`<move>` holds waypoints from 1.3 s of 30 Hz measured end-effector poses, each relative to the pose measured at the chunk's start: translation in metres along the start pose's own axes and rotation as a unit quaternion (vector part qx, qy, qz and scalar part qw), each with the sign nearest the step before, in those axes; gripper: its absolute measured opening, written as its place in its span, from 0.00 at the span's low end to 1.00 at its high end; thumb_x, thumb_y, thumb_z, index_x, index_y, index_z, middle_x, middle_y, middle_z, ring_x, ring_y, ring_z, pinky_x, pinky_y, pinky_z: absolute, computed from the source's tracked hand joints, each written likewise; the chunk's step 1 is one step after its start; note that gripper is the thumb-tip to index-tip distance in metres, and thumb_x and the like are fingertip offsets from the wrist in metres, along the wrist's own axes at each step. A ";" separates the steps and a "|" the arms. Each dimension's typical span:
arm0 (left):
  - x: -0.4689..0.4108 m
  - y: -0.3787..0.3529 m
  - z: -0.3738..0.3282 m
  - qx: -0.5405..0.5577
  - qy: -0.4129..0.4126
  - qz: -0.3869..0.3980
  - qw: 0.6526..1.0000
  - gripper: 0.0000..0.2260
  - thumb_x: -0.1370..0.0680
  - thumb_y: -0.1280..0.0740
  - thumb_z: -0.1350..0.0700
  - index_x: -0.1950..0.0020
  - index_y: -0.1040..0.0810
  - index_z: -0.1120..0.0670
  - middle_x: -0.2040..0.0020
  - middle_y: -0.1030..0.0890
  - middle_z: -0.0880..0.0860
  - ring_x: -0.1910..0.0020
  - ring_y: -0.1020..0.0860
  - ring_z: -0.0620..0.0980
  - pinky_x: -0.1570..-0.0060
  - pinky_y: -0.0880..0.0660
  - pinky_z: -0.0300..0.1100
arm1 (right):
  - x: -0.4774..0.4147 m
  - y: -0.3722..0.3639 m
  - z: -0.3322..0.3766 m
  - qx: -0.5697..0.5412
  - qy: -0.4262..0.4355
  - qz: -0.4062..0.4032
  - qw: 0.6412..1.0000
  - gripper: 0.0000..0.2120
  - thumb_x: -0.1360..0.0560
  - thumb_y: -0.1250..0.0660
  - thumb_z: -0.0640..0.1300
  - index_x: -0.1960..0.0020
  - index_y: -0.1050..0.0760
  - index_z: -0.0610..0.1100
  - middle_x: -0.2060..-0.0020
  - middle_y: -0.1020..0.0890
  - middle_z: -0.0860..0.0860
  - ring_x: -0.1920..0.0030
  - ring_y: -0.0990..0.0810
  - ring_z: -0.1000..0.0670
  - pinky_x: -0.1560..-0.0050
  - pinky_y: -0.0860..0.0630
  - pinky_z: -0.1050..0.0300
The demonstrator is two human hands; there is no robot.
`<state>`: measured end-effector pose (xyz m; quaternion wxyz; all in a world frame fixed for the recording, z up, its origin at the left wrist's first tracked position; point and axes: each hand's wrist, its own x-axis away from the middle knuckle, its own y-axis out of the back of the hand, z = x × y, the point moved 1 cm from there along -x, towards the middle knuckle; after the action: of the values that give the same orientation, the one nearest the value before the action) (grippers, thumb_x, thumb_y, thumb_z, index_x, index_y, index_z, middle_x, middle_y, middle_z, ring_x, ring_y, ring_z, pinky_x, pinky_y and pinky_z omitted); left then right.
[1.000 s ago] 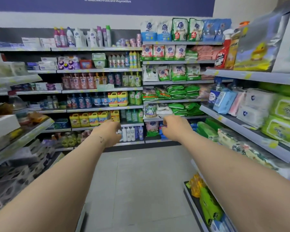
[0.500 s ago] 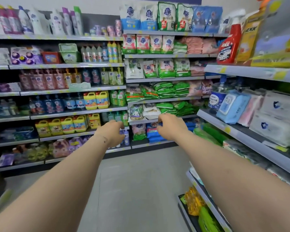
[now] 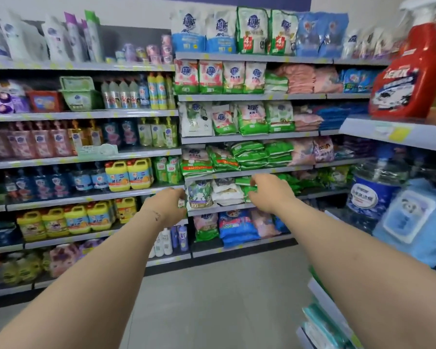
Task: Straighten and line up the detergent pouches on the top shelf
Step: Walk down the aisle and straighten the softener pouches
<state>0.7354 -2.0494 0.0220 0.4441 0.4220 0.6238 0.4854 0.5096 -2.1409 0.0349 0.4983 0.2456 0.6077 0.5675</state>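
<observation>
Now reach higher: left hand [image 3: 165, 206] and right hand [image 3: 269, 192] out front, fingers loosely curled and empty, well below detergent pouches [image 3: 252, 31] standing on top shelf [image 3: 252, 57]; grip each by sides, turn faces forward, nudge bases level

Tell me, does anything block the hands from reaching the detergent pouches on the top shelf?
Nothing visible does. The left hand and right hand are held out in the open aisle, below the detergent pouches on the top shelf, with only air between.
</observation>
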 end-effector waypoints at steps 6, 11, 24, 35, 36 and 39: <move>-0.083 -0.033 0.020 0.008 0.011 0.021 1.000 0.17 0.21 0.40 0.49 0.32 0.32 0.50 0.34 0.31 0.52 0.49 0.22 0.53 0.55 0.25 0.46 | -0.086 -0.048 -0.019 -0.016 -0.012 0.004 1.000 0.13 0.24 0.39 0.46 0.41 0.27 0.43 0.44 0.22 0.44 0.47 0.23 0.42 0.51 0.25 0.50; -0.161 -0.057 0.052 0.007 0.020 0.025 0.999 0.18 0.21 0.39 0.50 0.32 0.32 0.51 0.35 0.30 0.53 0.48 0.23 0.53 0.54 0.25 0.46 | -0.161 -0.090 -0.021 -0.006 -0.013 0.019 1.000 0.14 0.24 0.39 0.46 0.40 0.27 0.43 0.43 0.23 0.44 0.45 0.23 0.42 0.48 0.26 0.50; -0.434 -0.055 0.069 0.013 -0.062 -0.013 0.998 0.19 0.23 0.37 0.49 0.32 0.31 0.49 0.34 0.29 0.52 0.40 0.27 0.53 0.47 0.27 0.46 | -0.378 -0.122 -0.043 0.042 -0.022 -0.020 0.999 0.14 0.23 0.38 0.47 0.39 0.28 0.43 0.42 0.24 0.44 0.44 0.24 0.41 0.46 0.30 0.48; -0.602 -0.114 -0.046 0.039 -0.204 0.011 0.978 0.20 0.23 0.37 0.50 0.32 0.31 0.51 0.34 0.28 0.55 0.37 0.28 0.55 0.39 0.28 0.50 | -0.458 -0.145 -0.185 0.097 -0.142 0.026 0.985 0.15 0.22 0.39 0.47 0.37 0.30 0.44 0.42 0.25 0.45 0.45 0.25 0.41 0.49 0.31 0.49; -0.617 -0.120 -0.058 0.038 -0.218 0.008 0.975 0.19 0.23 0.37 0.50 0.32 0.31 0.51 0.34 0.28 0.55 0.37 0.28 0.55 0.40 0.28 0.50 | -0.467 -0.147 -0.199 0.095 -0.152 0.026 0.984 0.15 0.22 0.39 0.47 0.38 0.29 0.44 0.43 0.25 0.45 0.47 0.24 0.42 0.50 0.30 0.49; -0.660 -0.133 -0.096 0.025 -0.244 0.007 0.969 0.20 0.23 0.37 0.49 0.31 0.32 0.51 0.34 0.29 0.54 0.36 0.29 0.56 0.40 0.28 0.49 | -0.496 -0.153 -0.240 0.109 -0.169 0.024 0.979 0.14 0.22 0.39 0.48 0.38 0.29 0.45 0.45 0.24 0.46 0.49 0.24 0.43 0.53 0.29 0.51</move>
<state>0.7947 -2.7267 0.0000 0.5688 0.5428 0.5060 0.3547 0.5283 -2.7118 0.0206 0.5501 0.4052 0.5670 0.4601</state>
